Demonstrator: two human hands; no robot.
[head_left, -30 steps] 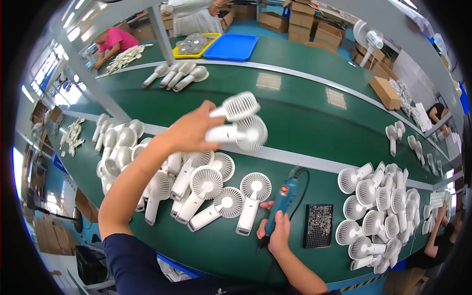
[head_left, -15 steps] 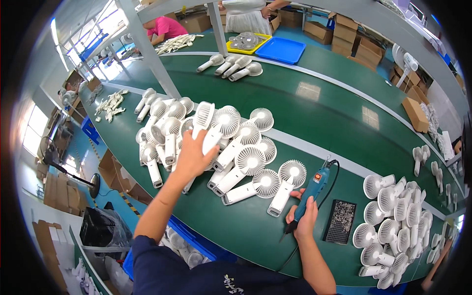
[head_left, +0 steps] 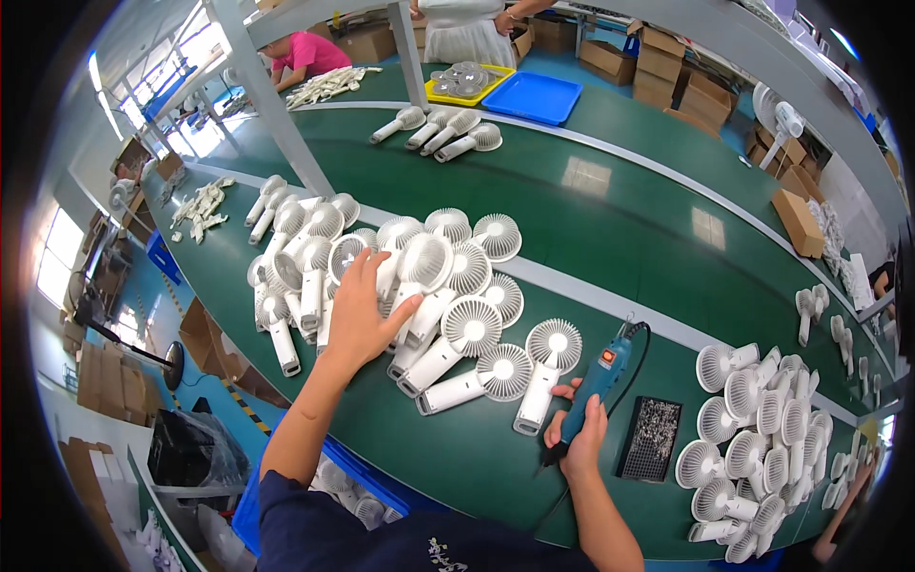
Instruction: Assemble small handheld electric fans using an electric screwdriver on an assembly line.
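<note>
White handheld fans point(head_left: 472, 326) with round grilles lie in a heap on the green bench, left of centre. My left hand point(head_left: 360, 315) is over the near side of this heap, fingers spread and thumb against the handle of a fan point(head_left: 424, 262) on top. It is not closed round that fan. My right hand point(head_left: 579, 434) is wrapped round a teal electric screwdriver point(head_left: 600, 379), its tip pointing down toward the bench and its cord looping up behind. One single fan point(head_left: 553, 348) lies just left of the screwdriver. Right of it sits a black tray of small screws point(head_left: 652, 439).
A second heap of fans point(head_left: 753, 448) covers the bench's right end. Across the green belt are several fans point(head_left: 457, 129), a blue tray point(head_left: 534, 98) and a yellow tray point(head_left: 443, 95). A grey post point(head_left: 286, 119) rises behind the left heap. A blue bin point(head_left: 357, 481) stands below the near edge.
My left hand has loosened from the fans it had lifted, and they now lie on the heap. The right hand still holds the screwdriver, tilted a little differently. The whole view has shifted slightly.
</note>
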